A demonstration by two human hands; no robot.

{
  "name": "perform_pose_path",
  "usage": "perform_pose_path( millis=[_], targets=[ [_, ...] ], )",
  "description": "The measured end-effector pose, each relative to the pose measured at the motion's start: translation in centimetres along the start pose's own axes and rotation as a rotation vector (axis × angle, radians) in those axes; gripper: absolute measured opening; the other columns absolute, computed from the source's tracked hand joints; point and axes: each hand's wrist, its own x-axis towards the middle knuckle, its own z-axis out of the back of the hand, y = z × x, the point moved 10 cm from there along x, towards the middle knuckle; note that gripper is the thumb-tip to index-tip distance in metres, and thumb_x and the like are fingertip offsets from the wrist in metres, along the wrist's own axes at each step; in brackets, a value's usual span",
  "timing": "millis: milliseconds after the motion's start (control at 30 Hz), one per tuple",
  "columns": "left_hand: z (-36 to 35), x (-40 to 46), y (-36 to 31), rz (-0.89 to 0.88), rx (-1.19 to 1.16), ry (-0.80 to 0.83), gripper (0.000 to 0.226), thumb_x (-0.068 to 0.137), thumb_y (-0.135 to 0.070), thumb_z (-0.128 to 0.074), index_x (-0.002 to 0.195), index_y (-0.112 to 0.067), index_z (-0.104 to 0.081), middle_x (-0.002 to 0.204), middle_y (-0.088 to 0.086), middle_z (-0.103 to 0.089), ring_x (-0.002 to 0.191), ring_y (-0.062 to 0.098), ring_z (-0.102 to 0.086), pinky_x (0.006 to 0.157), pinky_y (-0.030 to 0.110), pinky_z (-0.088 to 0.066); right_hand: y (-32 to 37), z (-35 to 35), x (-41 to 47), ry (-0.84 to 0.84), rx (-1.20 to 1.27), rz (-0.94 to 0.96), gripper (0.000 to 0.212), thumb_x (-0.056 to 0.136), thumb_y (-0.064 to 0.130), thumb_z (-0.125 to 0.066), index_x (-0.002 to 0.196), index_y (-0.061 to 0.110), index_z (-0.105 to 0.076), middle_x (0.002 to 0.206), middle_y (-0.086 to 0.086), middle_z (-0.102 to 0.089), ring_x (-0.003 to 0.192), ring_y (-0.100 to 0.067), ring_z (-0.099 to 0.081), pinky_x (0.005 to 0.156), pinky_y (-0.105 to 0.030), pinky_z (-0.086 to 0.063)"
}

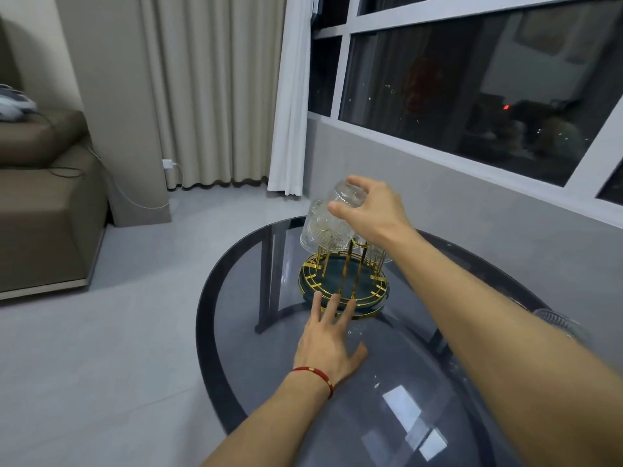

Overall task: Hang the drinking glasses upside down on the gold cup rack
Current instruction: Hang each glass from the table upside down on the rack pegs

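Gripping the base of an inverted drinking glass (328, 220) from above, the right hand (374, 210) is closed around it by thumb and fingers, directly over the gold cup rack (344, 284) on the glass worktop (387, 382). The glass is held mouth-down and slightly tilted, its long axis nearly in line with an upright prong just below. The left hand (328, 345), open and empty, is spread flat beside the rack's rim. Another glass (376, 256) is seen already hung beyond.
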Motion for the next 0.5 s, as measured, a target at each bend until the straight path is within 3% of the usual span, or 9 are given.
perform_pose_path(
  millis=[200, 500],
  targets=[
    [0.2, 0.0, -0.2, 0.006, -0.005, -0.008, 0.079, 0.089, -0.052, -0.057, 0.158, -0.033, -0.024, 0.169, -0.002, -0.017, 0.157, 0.025, 0.009, 0.103, 0.048, -0.052, -0.2, -3.8, -0.6, 0.086, -0.204, 0.022, 0.075, 0.094, 0.039, -0.074, 0.161, 0.020, -0.045, 0.161, -0.015, -0.048, 0.154, -0.033, -0.037, 0.123, -0.049, -0.032],
    [0.1, 0.1, -0.1, -0.005, 0.003, -0.005, 0.078, 0.090, -0.049, -0.058, 0.158, -0.031, -0.025, 0.167, -0.001, -0.021, 0.157, 0.027, 0.007, 0.100, 0.045, -0.054, -0.8, -6.0, -1.8, 0.097, -0.304, 0.015, 0.052, 0.101, 0.033, -0.068, 0.148, 0.016, -0.055, 0.144, -0.016, -0.049, 0.136, -0.037, -0.053, 0.108, -0.046, -0.046]
  ],
)
